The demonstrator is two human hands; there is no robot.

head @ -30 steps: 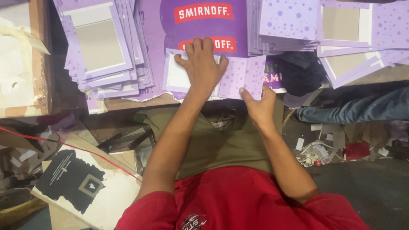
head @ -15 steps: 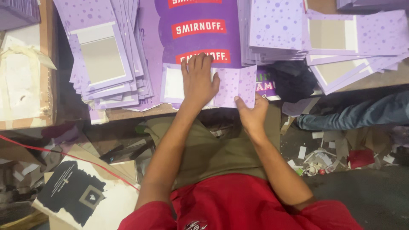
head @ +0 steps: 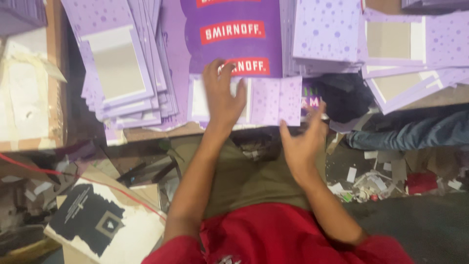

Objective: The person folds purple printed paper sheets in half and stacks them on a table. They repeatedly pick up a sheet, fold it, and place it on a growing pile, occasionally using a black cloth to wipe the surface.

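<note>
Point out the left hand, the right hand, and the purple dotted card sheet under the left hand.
left hand (head: 222, 95), head view, on the back of the hand.
right hand (head: 303, 139), head view, on the palm.
purple dotted card sheet (head: 276, 100), head view, on its bare dotted flap.

Table: we're looking at a brown worktop (head: 161, 133), mostly buried.
On it: fanned stacks of lilac cardboard blanks (head: 122, 73), a big purple sheet (head: 234, 44), more dotted blanks (head: 327, 36).
Floor: paper scraps (head: 366, 183) and a black-and-white carton (head: 105, 225).

purple printed sheet (head: 234, 34): glossy card | lilac flap (head: 276, 100): matt paperboard | tabletop (head: 161, 132): bare wood
</note>
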